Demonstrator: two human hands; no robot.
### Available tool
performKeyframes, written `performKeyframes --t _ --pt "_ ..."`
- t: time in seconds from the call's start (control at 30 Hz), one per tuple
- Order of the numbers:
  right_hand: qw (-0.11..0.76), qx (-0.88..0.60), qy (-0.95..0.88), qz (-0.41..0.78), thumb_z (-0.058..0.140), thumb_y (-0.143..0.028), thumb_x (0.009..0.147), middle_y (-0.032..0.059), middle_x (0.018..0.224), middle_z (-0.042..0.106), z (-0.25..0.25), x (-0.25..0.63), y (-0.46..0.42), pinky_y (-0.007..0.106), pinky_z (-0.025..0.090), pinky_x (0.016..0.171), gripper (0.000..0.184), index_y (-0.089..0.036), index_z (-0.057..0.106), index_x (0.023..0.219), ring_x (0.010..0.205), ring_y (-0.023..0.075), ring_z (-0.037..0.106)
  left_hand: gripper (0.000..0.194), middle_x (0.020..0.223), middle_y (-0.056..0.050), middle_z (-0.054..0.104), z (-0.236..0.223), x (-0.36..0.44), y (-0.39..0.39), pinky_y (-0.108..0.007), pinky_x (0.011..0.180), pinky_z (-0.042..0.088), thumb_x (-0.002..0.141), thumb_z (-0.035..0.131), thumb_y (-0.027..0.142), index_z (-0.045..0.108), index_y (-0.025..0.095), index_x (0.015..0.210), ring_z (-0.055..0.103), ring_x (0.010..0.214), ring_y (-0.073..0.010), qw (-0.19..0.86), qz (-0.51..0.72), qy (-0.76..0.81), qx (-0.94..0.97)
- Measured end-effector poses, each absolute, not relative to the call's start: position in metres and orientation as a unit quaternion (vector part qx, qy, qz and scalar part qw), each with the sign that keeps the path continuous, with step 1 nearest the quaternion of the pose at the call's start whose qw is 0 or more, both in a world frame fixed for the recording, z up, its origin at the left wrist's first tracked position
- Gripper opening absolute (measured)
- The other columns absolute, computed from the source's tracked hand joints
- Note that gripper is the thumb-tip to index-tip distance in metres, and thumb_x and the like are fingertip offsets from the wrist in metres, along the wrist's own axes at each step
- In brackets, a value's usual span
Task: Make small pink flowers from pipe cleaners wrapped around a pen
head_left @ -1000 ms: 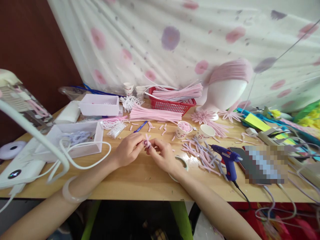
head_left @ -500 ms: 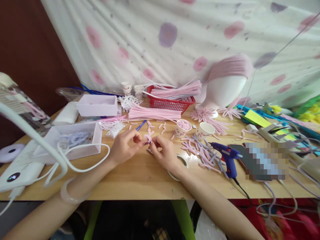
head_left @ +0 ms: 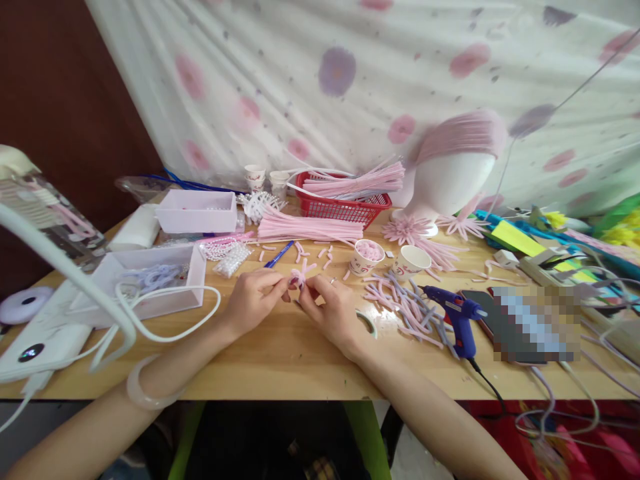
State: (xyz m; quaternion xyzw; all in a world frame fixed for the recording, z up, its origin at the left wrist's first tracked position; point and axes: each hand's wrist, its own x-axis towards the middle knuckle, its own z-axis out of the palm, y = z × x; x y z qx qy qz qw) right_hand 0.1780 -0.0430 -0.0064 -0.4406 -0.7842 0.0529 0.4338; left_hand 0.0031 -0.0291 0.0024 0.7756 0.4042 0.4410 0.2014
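We see bare wood along the near edge of the bench (head_left: 280, 360), in front of both wrists, where a hand can pass freely. To the left, a white cable (head_left: 165, 313) loops before the clear box (head_left: 150, 280) and blocks that side. To the right, the loose pipe cleaner pieces (head_left: 405, 307) and the blue glue gun (head_left: 457, 317) with its cord crowd the surface. Behind the hands, short pink bits, two paper cups (head_left: 367, 257) and the red basket (head_left: 345, 207) leave only narrow gaps.

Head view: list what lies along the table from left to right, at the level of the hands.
White tray → left hand → small pink pipe-cleaner piece → right hand → loose pipe-cleaner pile → blue glue gun.
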Motion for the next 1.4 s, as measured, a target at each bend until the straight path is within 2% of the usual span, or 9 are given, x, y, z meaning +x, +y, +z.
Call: performKeyframes --t 0.17,0.23,0.37,0.63,0.97,1.07,1.2,1.3,1.4 --pt "0.46 -0.478 -0.743 0.085 0.05 -0.024 0.088 0.0018 0.06 0.062 -0.005 0.179 -0.042 0.022 0.038 0.051 0.02 -0.02 0.057 0.069 0.053 0.0127 0.055 0.054 0.032 0.004 0.044 0.006 -0.001 -0.027 -0.031 0.066 0.05 0.089 0.054 0.039 0.051 0.022 0.038 0.055 0.046 -0.0145 0.177 0.532 0.482 0.673" --pt "0.463 -0.482 -0.739 0.081 0.05 -0.025 0.088 0.0017 0.06 0.062 -0.005 0.18 -0.041 0.022 0.038 0.051 0.021 -0.02 0.057 0.069 0.053 0.0125 0.055 0.046 0.04 0.003 0.055 0.007 0.0 -0.027 -0.03 0.067 0.051 0.089 0.053 0.036 0.058 0.021 0.046 0.06 0.052 -0.015 0.18 0.526 0.491 0.671" --pt "0.439 -0.472 -0.763 0.046 0.051 -0.024 0.089 0.0027 0.062 0.066 -0.008 0.181 -0.041 0.023 0.038 0.054 0.019 -0.019 0.06 0.072 0.054 0.0134 0.058 0.014 0.089 -0.005 0.076 0.003 0.007 -0.029 -0.031 0.077 0.053 0.085 0.061 0.027 0.07 0.019 0.09 0.069 0.081 -0.0192 0.206 0.479 0.424 0.741" --pt "0.366 -0.416 -0.831 -0.054 0.045 -0.019 0.093 0.0057 0.064 0.064 -0.012 0.18 -0.036 0.026 0.034 0.055 0.026 -0.019 0.061 0.072 0.056 0.0154 0.055 0.019 0.08 -0.004 0.069 -0.002 0.012 -0.03 -0.028 0.072 0.049 0.093 0.045 0.021 0.059 0.018 0.081 0.065 0.076 -0.0174 0.166 0.414 0.404 0.799" --pt "0.432 -0.405 -0.802 0.081 0.049 -0.02 0.089 0.0033 0.066 0.064 -0.011 0.178 -0.042 0.025 0.041 0.059 0.017 -0.021 0.054 0.074 0.059 0.0152 0.059 0.023 0.062 0.001 0.056 -0.005 0.01 -0.029 -0.027 0.053 0.039 0.096 0.035 0.019 0.046 0.021 0.075 0.058 0.056 -0.0167 0.063 0.312 0.403 0.858" --pt "0.453 -0.436 -0.758 0.174 0.05 -0.023 0.089 0.0018 0.071 0.063 -0.011 0.174 -0.045 0.024 0.044 0.056 0.003 -0.021 0.049 0.089 0.06 0.0153 0.06 0.021 0.065 0.0 0.059 -0.005 0.01 -0.029 -0.027 0.055 0.042 0.094 0.039 0.018 0.047 0.021 0.075 0.061 0.061 -0.0172 0.021 0.311 0.392 0.866" --pt "0.403 -0.461 -0.751 0.248 0.039 -0.026 0.095 0.0034 0.08 0.064 -0.011 0.168 -0.047 0.027 0.046 0.061 0.018 -0.019 0.042 0.112 0.065 0.0171 0.061 0.021 0.069 -0.003 0.065 -0.01 0.011 -0.027 -0.03 0.06 0.048 0.093 0.042 0.019 0.052 0.02 0.075 0.064 0.066 -0.0192 -0.015 0.291 0.372 0.881" --pt "0.373 -0.47 -0.762 0.244 0.031 -0.031 0.1 0.0062 0.085 0.066 -0.01 0.166 -0.047 0.03 0.045 0.066 0.021 -0.02 0.048 0.106 0.074 0.0191 0.063 0.021 0.075 -0.007 0.069 -0.014 0.015 -0.028 -0.032 0.064 0.052 0.093 0.042 0.018 0.056 0.017 0.077 0.067 0.07 -0.0211 -0.023 0.301 0.359 0.883" --pt "0.4 -0.465 -0.749 0.25 0.031 -0.034 0.1 0.0027 0.073 0.062 -0.01 0.167 -0.044 0.027 0.042 0.06 0.025 -0.021 0.049 0.089 0.064 0.0167 0.058 0.023 0.068 -0.004 0.065 -0.014 0.017 -0.031 -0.03 0.06 0.051 0.091 0.041 0.014 0.055 0.018 0.073 0.064 0.063 -0.0184 -0.019 0.303 0.361 0.882"
